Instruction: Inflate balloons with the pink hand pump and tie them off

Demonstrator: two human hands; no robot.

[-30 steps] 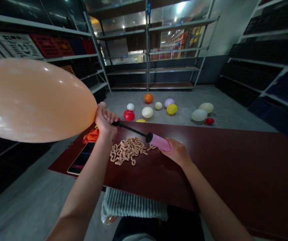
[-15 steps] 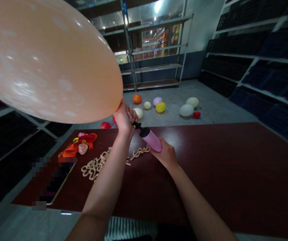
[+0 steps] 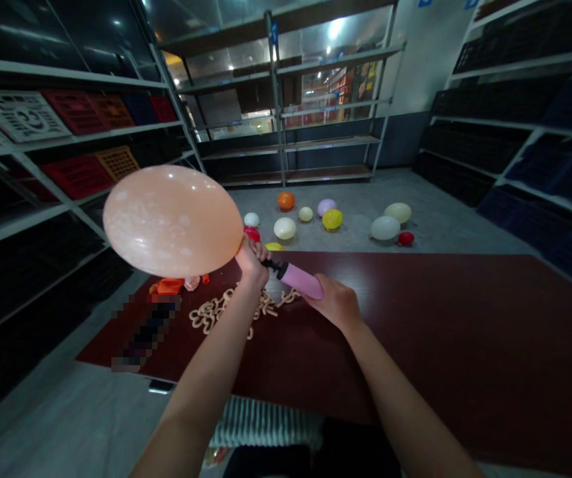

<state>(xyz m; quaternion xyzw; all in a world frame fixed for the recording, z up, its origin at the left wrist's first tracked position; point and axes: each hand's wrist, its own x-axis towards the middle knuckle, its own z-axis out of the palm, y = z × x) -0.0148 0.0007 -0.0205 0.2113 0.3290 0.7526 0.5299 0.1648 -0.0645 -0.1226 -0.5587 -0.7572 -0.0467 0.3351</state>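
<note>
A peach balloon (image 3: 171,219) puffs out at the left, beyond my left hand (image 3: 252,262). That hand is closed around the balloon's neck, where the black nozzle (image 3: 275,266) of the pump meets it; the fingers hide the join. My right hand (image 3: 336,302) wraps the lower end of the pink balloon pump (image 3: 302,280), which slants between both hands over the table. Beneath my left forearm lie several curled beige long balloons (image 3: 211,313). Uninflated orange balloons (image 3: 167,286) lie at the table's left, partly behind the peach balloon.
The dark red table (image 3: 440,332) stretches to the right. A blurred-out dark flat object (image 3: 149,332) lies near its left edge. Several inflated balloons, among them a yellow one (image 3: 332,220), rest on the floor beyond. Shelves with crates (image 3: 79,111) line the sides; a metal rack (image 3: 281,143) stands behind.
The peach balloon looks much smaller and lower in view than before. My view has shifted left and upward, bringing the left shelves into sight. Both hands keep their holds.
</note>
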